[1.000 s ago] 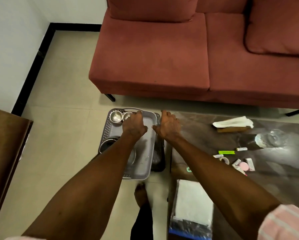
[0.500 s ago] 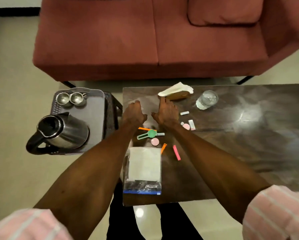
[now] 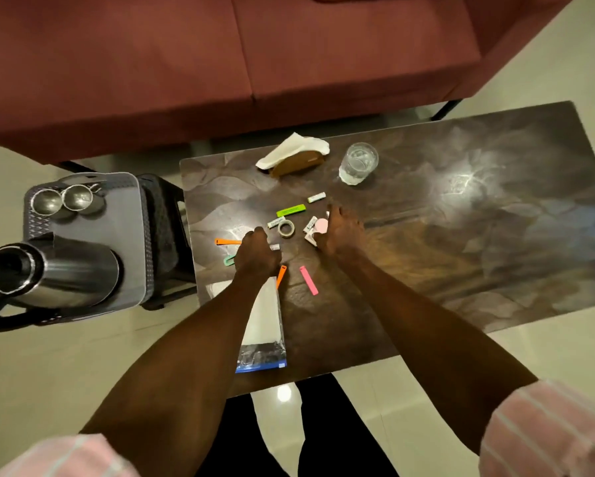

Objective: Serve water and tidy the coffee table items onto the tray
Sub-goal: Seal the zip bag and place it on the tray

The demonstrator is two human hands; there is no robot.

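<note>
A dark, glossy coffee table (image 3: 461, 242) with a marbled pattern fills the centre and right of the frame. Near its upper edge stand a brown napkin holder (image 3: 297, 163) with a white napkin and, to the right of it, a clear glass of water (image 3: 358, 164). Small items are scattered at mid-table: a green highlighter (image 3: 290, 210), a roll of tape (image 3: 286, 228), two orange clips (image 3: 227, 241), a pink strip (image 3: 308, 280) and a pink disc (image 3: 321, 225). A clear zip bag (image 3: 265, 335) lies at the lower edge. At the left of the frame a grey tray (image 3: 130, 235) sits on a dark stool (image 3: 166, 235), carrying two steel cups (image 3: 63, 199) and a steel jug (image 3: 58, 270).
</note>
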